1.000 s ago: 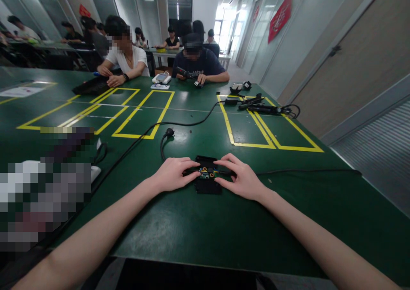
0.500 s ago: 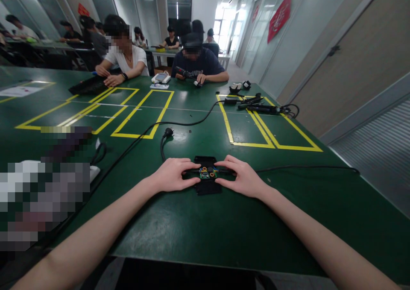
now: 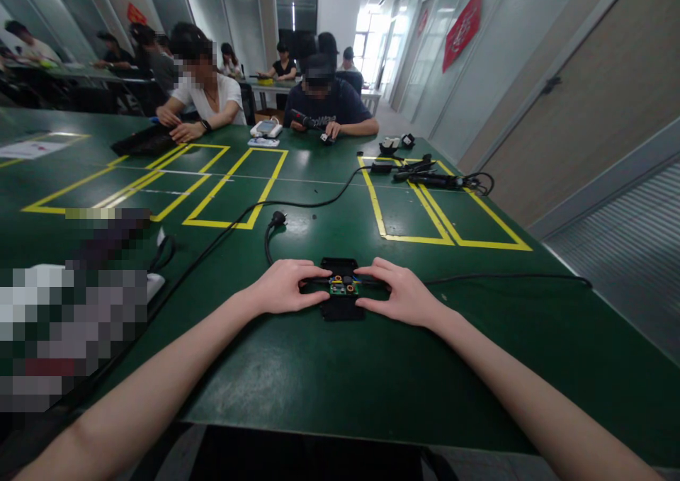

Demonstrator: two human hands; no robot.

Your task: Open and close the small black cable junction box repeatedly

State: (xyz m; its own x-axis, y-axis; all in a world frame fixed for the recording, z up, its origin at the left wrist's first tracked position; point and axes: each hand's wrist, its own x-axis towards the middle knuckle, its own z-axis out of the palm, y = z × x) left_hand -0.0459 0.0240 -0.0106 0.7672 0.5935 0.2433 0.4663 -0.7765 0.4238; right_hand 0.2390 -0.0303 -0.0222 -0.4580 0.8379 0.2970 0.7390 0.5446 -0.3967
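A small green circuit board (image 3: 344,287) with copper-coloured coils lies over an opened black plastic case (image 3: 343,312), whose two halves show above and below it. My left hand (image 3: 281,287) grips the board's left end between thumb and fingers. At the opposite end, my right hand (image 3: 402,294) holds it in the same way. Black cable (image 3: 504,278) runs out to the right from under my right hand. On the left, a cable with a plug (image 3: 277,219) comes out behind my left hand. The fingertips partly hide the board's ends.
A long black cable (image 3: 228,227) crosses the green table (image 3: 297,375). Tools and cords (image 3: 430,178) lie at the back right, by yellow tape outlines (image 3: 419,240). Blurred items sit at the left. Two people work across the table, one beside a black tray (image 3: 143,142).
The view has shifted very slightly. Both hands stay in the same hold on the circuit board.
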